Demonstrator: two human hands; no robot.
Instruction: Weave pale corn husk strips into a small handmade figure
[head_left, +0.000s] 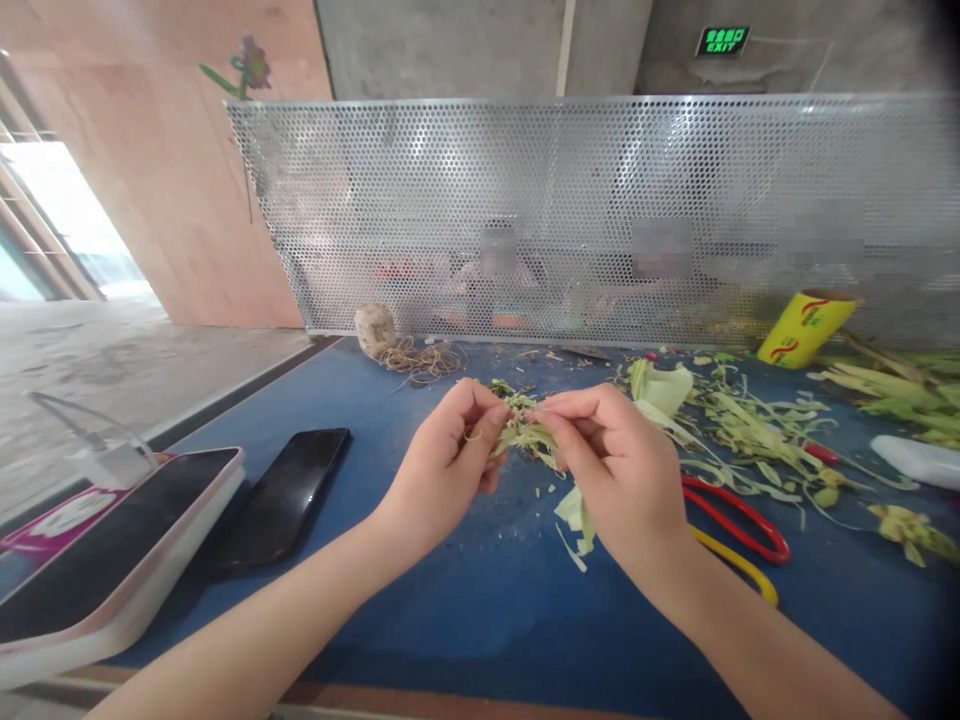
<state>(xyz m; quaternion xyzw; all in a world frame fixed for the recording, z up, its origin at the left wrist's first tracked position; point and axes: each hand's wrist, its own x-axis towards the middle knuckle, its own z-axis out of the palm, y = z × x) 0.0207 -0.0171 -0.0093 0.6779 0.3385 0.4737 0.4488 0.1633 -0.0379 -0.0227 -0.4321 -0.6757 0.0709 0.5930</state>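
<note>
Over the middle of the blue table (450, 620), my left hand (450, 450) and my right hand (622, 460) are close together, thumbs and fingertips pinched. Between them is a small bundle of pale green strips (529, 437) that look like corn husk; both hands grip it. Its exact ends are hidden by my fingers. Loose green scraps lie behind my fingertips, and a broader husk piece (576, 515) lies by my right hand. Partly covered by my right wrist are scissors with one red handle (757, 520) and one yellow handle (739, 570).
Two phones, one black (289, 500) and one in a pale case (127, 560), lie at left. Behind stand a whitish roll (375, 330), tangled twine (424, 360) and a perforated metal screen (420, 200), with people beyond it. Husk strips (757, 420) and a yellow tube (806, 330) are at right.
</note>
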